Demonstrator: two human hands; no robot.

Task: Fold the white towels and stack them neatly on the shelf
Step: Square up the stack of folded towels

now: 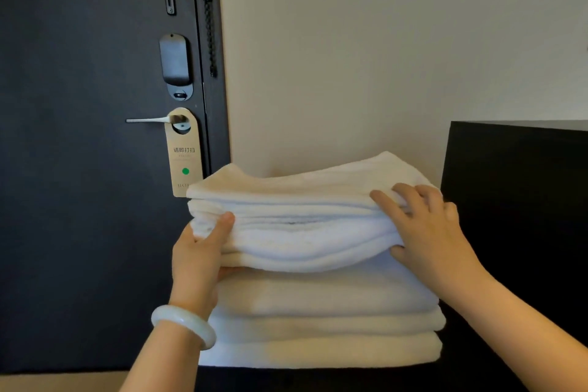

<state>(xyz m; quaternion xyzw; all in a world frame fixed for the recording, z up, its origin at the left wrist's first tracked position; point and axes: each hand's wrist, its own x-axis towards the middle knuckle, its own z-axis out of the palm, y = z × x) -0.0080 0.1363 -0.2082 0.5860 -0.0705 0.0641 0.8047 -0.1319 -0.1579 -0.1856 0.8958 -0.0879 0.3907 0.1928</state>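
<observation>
A folded white towel [305, 219] is held level in front of me, just above a stack of folded white towels [324, 325]. My left hand [199, 256] grips its left end, thumb on the front and fingers underneath. My right hand [423, 226] grips its right end, fingers over the top and thumb below. The stack rests on a dark surface [318, 379] at the bottom of the view.
A dark door [79, 169] with a lever handle [149, 120] and a hanging door tag [184, 156] stands to the left. A beige wall [366, 73] is behind the towels. A black cabinet [515, 188] rises on the right beside the stack.
</observation>
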